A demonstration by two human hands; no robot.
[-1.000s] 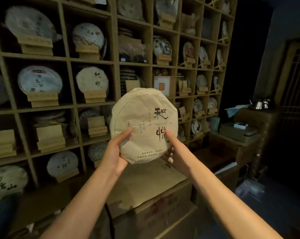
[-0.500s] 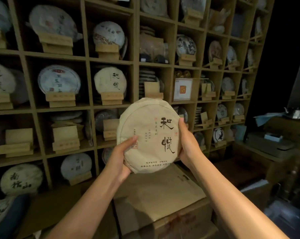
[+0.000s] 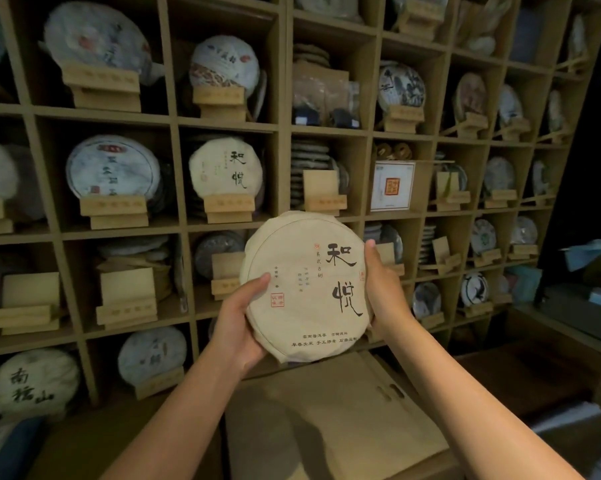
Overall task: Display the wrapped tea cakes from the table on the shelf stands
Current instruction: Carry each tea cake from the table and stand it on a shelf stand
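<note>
Wooden shelving (image 3: pixel 281 126) fills the wall ahead of me, divided into square compartments. From my remote seat I see both hands up in front of it, holding one wrapped tea cake (image 3: pixel 306 289) upright with its printed face toward the camera. My left hand (image 3: pixel 238 327) grips the lower left edge, thumb laid across the front of the paper and fingers curled behind. My right hand (image 3: pixel 382 289) grips the right edge, thumb up along the rim, fingers hidden behind the cake. The cake sits in the air in front of the middle compartments, touching no shelf. Just behind its left edge stands an empty wooden stand (image 3: pixel 227 275). Directly above that, a matching cake (image 3: pixel 226 169) with the same black characters rests on its own stand. Other compartments hold more cakes on stands, and a white box (image 3: pixel 392 186) sits upper right. Below my forearms lies a brown cardboard box (image 3: pixel 333 417).
</note>
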